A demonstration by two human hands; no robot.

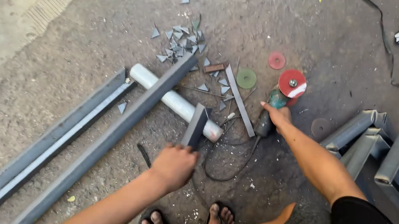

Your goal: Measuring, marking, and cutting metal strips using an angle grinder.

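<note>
Your grinder [270, 111] is green-bodied with a red disc [292, 83] at one o'clock. Loose discs: one green [246, 78], one faded red [276, 60], at twelve o'clock. The pipe [175, 101] is white; steel sections [99, 142] and triangular offcuts [181, 39] are dark grey.

A metalworking yard: long steel bars [99, 142], triangular offcuts [181, 39], an angle grinder [276, 105] and spare discs [246, 78] on a rough concrete floor [330, 45].

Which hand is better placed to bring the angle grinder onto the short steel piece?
The right hand, probably: it is already wrapped round the angle grinder body, red disc pointing away. The left hand is busy gripping the short steel piece, which leans on the white pipe.
</note>
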